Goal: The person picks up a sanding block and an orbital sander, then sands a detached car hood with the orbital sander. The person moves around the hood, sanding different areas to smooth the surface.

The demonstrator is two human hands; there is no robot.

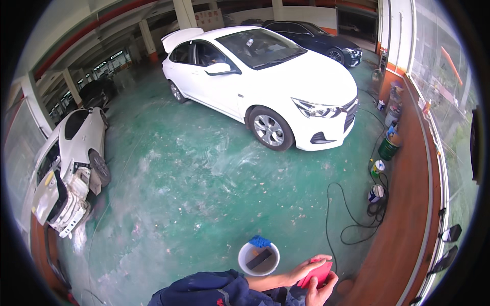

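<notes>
Near the lower edge, my left hand [304, 272] and my right hand [321, 293] are closed on a flat red pad [317, 274] between them. Its exact kind does not show. My left fingers lie along its far side, while the right thumb and fingers grip its near right side. Left of the hands, on the floor, stands a white bucket [276, 266]. A dark rectangular block [259, 259] lies tilted inside it, and a blue cloth [260, 241] hangs over its far rim.
A white car [316, 76] stands ahead on the green floor [189, 168]. To the left is a white car with its front stripped [74, 199]. A black cable [352, 224], several paint cans [376, 193] and a dark green pail [389, 148] line the right wall [408, 219].
</notes>
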